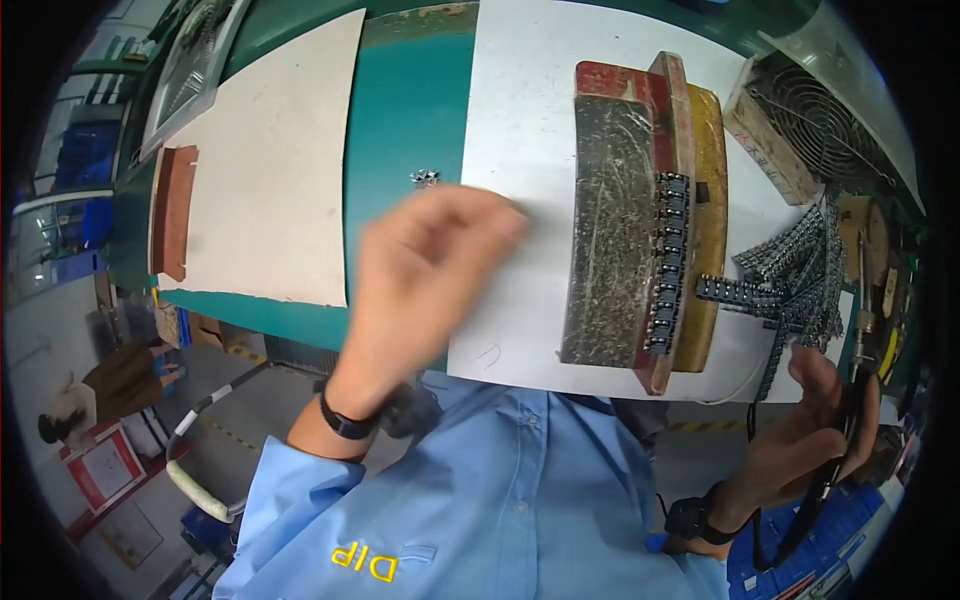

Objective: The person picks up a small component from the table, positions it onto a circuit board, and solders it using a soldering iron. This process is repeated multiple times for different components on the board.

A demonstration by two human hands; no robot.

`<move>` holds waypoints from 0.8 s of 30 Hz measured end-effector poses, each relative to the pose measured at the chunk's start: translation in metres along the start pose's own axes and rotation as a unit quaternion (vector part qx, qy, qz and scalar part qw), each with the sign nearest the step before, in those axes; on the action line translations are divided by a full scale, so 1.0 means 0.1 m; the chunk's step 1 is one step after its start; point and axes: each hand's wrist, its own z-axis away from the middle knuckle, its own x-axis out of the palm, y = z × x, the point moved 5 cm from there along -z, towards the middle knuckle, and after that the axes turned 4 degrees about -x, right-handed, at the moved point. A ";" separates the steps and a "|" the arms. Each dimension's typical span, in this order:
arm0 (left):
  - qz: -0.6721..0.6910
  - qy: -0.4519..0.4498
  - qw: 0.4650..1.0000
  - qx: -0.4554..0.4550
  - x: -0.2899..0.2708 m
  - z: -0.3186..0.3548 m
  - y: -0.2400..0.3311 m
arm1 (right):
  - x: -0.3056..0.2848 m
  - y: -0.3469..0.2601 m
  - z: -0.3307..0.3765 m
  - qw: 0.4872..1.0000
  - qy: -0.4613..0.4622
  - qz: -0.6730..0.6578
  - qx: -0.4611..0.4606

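My left hand point(425, 275) is over the left edge of the white sheet, smeared by motion. Its thumb and index finger come together; whatever may be between them cannot be made out. Just beyond it lies a small heap of shiny metal parts point(425, 178). At the lower right my right hand point(805, 435) is closed around a slim black soldering iron point(856, 385), its metal end pointing away from me. Between the hands stands a block-like fixture point(612, 220) with a row of small dark circuit boards point(671, 265) along its ledge. Several dark board strips point(795, 265) are piled right of it.
A fan with a round wire grille point(815, 110) stands at the far right. On the left are a beige board point(270, 170) and a reddish-brown bracket point(174, 213). Blue bins point(790, 550) sit below the bench at the right. The bench's front edge runs close to my body.
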 end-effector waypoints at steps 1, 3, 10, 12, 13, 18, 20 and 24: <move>-0.070 0.111 0.989 0.070 -0.25 0.01 0.03 | 0.01 -0.08 0.04 1.000 0.004 0.000 0.001; -0.166 0.170 0.967 0.093 -0.60 0.03 0.05 | 0.10 -0.21 0.11 0.999 -0.028 -0.043 -0.001; -0.397 0.064 0.896 0.191 -0.69 0.06 0.23 | 0.13 -0.52 0.30 0.992 -0.079 -0.085 -0.044; -0.400 0.045 0.892 0.207 -0.68 0.07 0.24 | 0.11 -0.56 0.32 0.992 -0.080 -0.092 -0.043; -0.404 0.046 0.883 0.233 -0.68 0.08 0.25 | 0.12 -0.57 0.33 0.992 -0.080 -0.090 -0.046; -0.342 0.067 0.912 0.217 -0.75 0.07 0.22 | 0.16 -0.55 0.34 0.989 -0.093 -0.108 -0.044; -0.307 0.076 0.931 0.182 -0.75 0.05 0.19 | 0.17 -0.52 0.34 0.989 -0.096 -0.108 -0.040; -0.295 0.101 0.936 0.162 -0.69 0.01 0.20 | 0.26 -0.48 0.29 0.985 -0.104 -0.130 -0.036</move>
